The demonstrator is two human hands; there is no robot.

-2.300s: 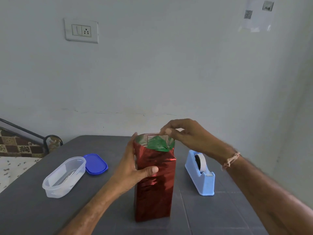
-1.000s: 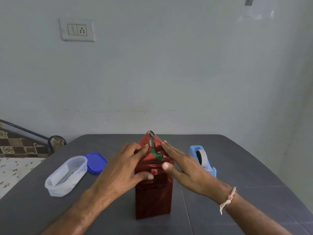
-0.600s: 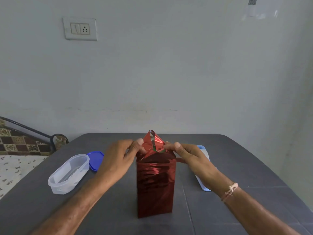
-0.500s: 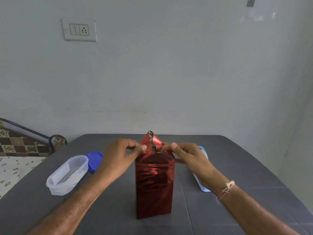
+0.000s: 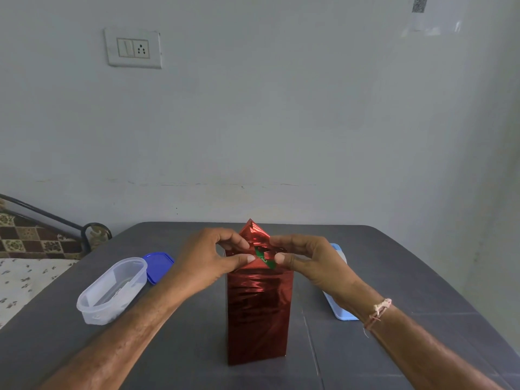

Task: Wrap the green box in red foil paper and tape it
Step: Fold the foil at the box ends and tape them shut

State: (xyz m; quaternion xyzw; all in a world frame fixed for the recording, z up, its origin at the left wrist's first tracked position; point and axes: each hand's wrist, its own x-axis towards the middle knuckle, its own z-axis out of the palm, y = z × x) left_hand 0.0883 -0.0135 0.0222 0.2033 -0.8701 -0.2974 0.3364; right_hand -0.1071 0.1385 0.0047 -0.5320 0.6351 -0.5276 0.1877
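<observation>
The tall box stands upright mid-table, its sides covered in red foil paper [image 5: 259,311]. At its top the foil folds into a raised triangular flap [image 5: 253,232], and a sliver of the green box [image 5: 263,256] shows through the gap beneath. My left hand [image 5: 208,260] pinches the foil at the top left edge between thumb and fingers. My right hand [image 5: 306,263] pinches the foil at the top right edge the same way. The two thumbs nearly meet over the front fold.
A light blue tape dispenser [image 5: 339,305] sits right of the box, mostly hidden by my right wrist. A clear plastic tub [image 5: 111,291] and its blue lid [image 5: 159,266] lie at the left. The grey table [image 5: 394,277] ends at a wall behind.
Both hands went from pressing flat on the side folds to pinching the foil at the top edges. The open top with the green showing has closed to a narrow gap under a peaked flap.
</observation>
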